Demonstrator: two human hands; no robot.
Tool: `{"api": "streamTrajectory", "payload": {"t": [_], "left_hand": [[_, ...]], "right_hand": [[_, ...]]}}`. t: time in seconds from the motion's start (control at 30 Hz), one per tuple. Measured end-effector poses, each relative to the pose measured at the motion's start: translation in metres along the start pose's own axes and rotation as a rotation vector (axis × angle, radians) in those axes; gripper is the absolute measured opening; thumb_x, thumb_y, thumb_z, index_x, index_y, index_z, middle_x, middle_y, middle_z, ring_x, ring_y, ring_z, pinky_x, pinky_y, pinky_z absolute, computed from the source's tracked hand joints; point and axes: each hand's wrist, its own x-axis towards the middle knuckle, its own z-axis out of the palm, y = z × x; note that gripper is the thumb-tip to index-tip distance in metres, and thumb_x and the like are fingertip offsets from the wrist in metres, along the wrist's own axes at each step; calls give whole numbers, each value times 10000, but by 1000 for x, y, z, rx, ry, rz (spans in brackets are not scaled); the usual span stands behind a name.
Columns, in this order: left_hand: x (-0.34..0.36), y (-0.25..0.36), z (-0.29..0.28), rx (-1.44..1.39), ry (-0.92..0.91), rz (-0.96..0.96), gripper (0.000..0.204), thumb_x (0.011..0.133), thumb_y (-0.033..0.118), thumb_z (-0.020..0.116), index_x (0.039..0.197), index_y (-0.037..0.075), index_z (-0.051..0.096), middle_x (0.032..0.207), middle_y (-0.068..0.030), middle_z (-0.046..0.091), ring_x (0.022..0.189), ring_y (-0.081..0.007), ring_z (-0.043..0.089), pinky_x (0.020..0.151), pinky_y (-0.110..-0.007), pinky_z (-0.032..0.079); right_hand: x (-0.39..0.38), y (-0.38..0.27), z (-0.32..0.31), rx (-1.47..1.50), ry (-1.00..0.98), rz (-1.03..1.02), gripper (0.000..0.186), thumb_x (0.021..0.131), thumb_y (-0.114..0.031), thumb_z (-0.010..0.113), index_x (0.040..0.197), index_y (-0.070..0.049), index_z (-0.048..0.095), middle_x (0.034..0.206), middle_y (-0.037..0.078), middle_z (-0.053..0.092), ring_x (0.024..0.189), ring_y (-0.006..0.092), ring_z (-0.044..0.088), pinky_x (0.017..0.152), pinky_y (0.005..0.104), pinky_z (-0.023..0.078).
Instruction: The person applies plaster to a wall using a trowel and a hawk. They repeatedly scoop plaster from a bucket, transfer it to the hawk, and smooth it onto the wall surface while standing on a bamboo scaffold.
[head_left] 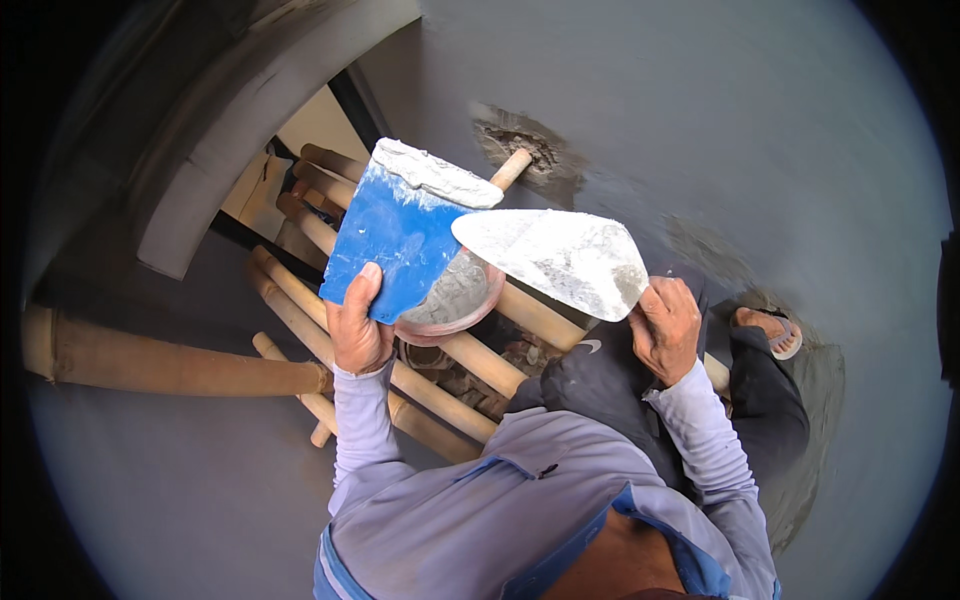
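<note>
My left hand [358,320] grips a blue flat board [392,240] by its lower left corner, a band of pale wet plaster [436,172] along its top edge. My right hand [665,325] holds a pointed trowel [552,258] coated in white paste, its tip at the board's right side. Beneath the two tools is a pinkish bowl [450,331] with grey mix inside, partly hidden by them.
Bamboo poles [505,365] form a platform with gaps, and a thicker pole [170,365] runs left. A grey wall [750,130] has a rough patched hole [530,135] holding a pole end. An opening lies at upper left. My sandalled foot [775,330] rests at right.
</note>
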Motion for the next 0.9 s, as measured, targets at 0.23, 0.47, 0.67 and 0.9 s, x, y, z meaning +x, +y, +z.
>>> {"api": "streamTrajectory", "payload": {"t": [0.23,0.47,0.67,0.9], "left_hand": [[3,7,11,35,-177,-93,435,808,108,573,1190,-71,468,1050,-153,599,896,-205,628,784,-299,525],[1,4,43,178,-327,-132,481,749,170,634,1156,-56,513,1004,-99,604,903,-173,586,843,-293,459],[-3,4,73,263,-502,-249,460,692,211,681,1060,-41,572,948,-72,606,860,-155,570,795,-280,453],[-2,-5,117,629,-711,-81,418,658,222,715,956,-58,630,899,-103,638,810,-182,593,737,-301,467]], "right_hand": [[1,22,-32,-31,4,-47,333,591,-11,684,914,-48,608,802,79,548,677,261,521,602,357,394],[-14,33,-66,-83,53,-52,387,559,31,651,938,-32,608,812,96,543,686,270,524,608,361,401],[-34,33,-90,-137,126,-12,422,545,39,650,959,-32,612,814,99,543,691,271,531,606,366,405],[-73,40,-143,-259,277,22,444,518,54,617,956,-20,615,807,112,573,667,272,547,595,365,406]]}}
